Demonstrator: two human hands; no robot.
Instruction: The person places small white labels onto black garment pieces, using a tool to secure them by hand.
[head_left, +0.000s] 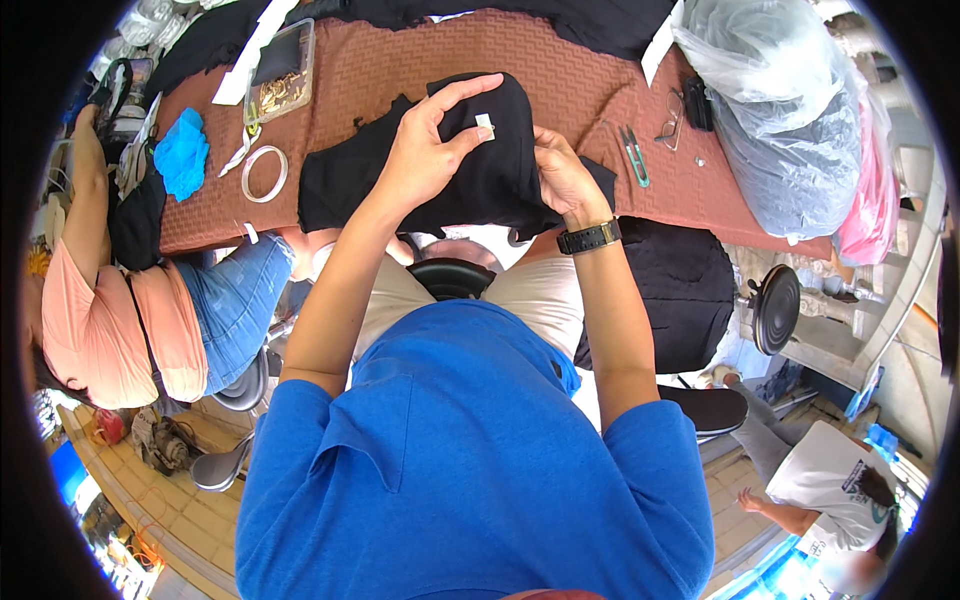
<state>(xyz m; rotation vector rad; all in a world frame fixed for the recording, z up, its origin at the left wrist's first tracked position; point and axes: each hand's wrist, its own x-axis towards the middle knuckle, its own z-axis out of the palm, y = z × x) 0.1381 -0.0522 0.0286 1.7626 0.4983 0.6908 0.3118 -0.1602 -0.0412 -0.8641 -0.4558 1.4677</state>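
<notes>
A black cloth garment piece (490, 190) is held up in front of me at the near edge of the table. My left hand (425, 145) grips its left part, index finger stretched along the upper fold and thumb pressed beside a small white label (484, 121). The other left fingers are hidden. At the garment's right edge, my right hand (567, 172) has its fingers curled, pinching the fabric; the fingertips are partly hidden. A dark watch (590, 237) is on my right wrist.
On the brown tablecloth (370, 60) lie green-handled thread snips (634, 157), a white ring roll (264, 174), blue crumpled cloth (182, 155) and a clear tray (280, 85) of small brass-coloured pieces. Large plastic bags (780, 130) stand right. A person in peach (150, 320) sits left.
</notes>
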